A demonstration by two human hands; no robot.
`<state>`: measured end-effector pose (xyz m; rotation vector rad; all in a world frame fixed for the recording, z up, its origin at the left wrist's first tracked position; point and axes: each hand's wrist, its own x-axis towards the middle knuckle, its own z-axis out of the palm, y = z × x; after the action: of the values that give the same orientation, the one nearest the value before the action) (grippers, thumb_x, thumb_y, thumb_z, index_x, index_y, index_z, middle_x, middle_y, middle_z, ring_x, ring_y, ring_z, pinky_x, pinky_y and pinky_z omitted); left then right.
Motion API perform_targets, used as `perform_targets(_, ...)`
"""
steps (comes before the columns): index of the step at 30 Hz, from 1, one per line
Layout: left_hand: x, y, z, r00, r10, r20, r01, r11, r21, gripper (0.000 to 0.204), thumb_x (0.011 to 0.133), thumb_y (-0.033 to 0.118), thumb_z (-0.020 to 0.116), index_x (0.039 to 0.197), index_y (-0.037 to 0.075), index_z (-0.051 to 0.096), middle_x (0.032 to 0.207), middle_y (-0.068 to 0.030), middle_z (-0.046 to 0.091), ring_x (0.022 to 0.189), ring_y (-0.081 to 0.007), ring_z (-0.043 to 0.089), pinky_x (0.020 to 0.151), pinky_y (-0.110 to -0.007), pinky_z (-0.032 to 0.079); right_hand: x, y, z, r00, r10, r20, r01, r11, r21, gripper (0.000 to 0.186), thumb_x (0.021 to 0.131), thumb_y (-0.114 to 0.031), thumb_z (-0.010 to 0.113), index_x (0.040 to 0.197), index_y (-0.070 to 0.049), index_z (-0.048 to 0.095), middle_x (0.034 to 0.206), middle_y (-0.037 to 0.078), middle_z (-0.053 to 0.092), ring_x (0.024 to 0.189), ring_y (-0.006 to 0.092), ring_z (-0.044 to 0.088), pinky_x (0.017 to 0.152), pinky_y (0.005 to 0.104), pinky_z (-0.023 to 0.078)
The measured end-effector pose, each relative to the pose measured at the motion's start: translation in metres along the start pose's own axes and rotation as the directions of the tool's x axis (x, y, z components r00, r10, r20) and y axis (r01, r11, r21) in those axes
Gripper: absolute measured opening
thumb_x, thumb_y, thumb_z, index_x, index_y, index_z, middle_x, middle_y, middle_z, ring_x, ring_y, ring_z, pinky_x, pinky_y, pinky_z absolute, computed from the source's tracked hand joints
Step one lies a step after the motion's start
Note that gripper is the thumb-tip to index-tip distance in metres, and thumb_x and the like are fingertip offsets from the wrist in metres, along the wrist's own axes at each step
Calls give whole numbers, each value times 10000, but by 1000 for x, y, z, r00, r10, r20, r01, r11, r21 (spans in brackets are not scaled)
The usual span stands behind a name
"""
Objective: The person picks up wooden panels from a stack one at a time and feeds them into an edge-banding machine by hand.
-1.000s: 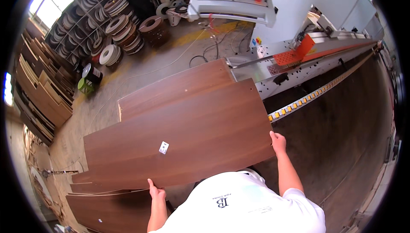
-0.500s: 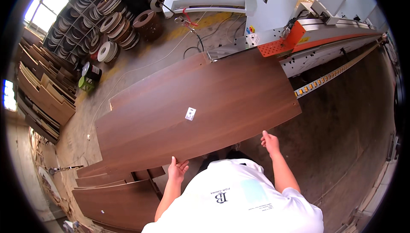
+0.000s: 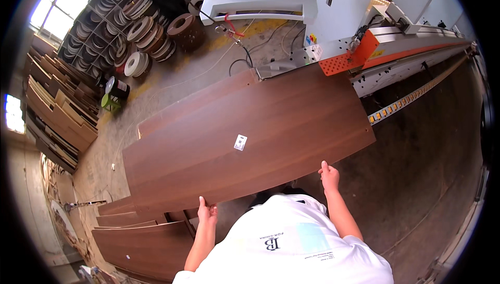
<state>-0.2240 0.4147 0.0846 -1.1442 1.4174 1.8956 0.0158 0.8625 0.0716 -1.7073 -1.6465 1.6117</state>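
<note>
We're seeing the brown board [image 3: 260,109] lying mid-frame, its 2 o'clock corner sitting up at the orange guard [image 3: 338,65] and, we judge, most of it still lying outside the machine [image 3: 359,3]. Our left hand [image 3: 207,213] at 7 and right hand [image 3: 329,178] at 4 are meeting its near edge, thumbs pointing up, fingers part-curled; we're not able to tell if they're gripping.

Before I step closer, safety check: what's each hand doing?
Left hand: holding the brown board by its near edge.
Right hand: holding the same edge.
</note>
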Motion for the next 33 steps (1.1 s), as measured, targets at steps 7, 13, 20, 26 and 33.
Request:
perform_targets(7, -16, -28, 35, 999, -30, -12, 30, 999, 36, 431, 990, 514, 538, 1143, 118, 615, 992, -34, 695, 796, -174, 672, 501, -200, 443, 30, -6, -31, 997, -10, -71, 13, 999, 42, 529, 973, -429, 606, 644, -14, 601, 517, -7, 459, 479, 90, 428, 477, 281, 342)
perform_targets(13, -35, -58, 83, 986, -157, 48, 157, 988, 2, 500, 1004, 539, 476, 1206, 93, 578, 1019, -100, 693, 704, -180, 629, 448, -197, 399, 65, -15, -77, 994, 43, -99, -37, 997, 66, 525, 970, -430, 616, 642, -23, 572, 554, -9, 464, 510, 91, 434, 515, 274, 355)
perform_targets(20, -50, -92, 119, 961, -230, 155, 233, 973, 1, 509, 1018, 527, 448, 1261, 90, 539, 1146, -124, 671, 918, -231, 679, 470, -221, 413, 104, -19, -116, 981, -7, -196, 28, 994, 107, 517, 969, -433, 605, 631, -46, 548, 523, -23, 441, 480, 81, 407, 475, 269, 312)
perform_targets(26, -58, -113, 129, 891, -329, 313, 240, 926, 291, 474, 1059, 418, 414, 1313, 25, 495, 1178, -129, 672, 995, -234, 675, 670, -300, 516, 136, -17, -136, 955, 15, -296, 33, 987, 154, 502, 975, -444, 608, 670, -51, 534, 561, -26, 442, 496, 86, 424, 479, 267, 343)
perform_targets(33, -56, -97, 112, 839, -371, 397, -2, 729, 685, 478, 1065, 390, 395, 1151, -42, 580, 1037, -198, 703, 868, -232, 693, 808, -352, 555, 115, -16, -112, 940, 47, -338, 6, 988, 154, 491, 966, -459, 613, 694, -61, 526, 566, -44, 411, 468, 77, 375, 445, 263, 322)
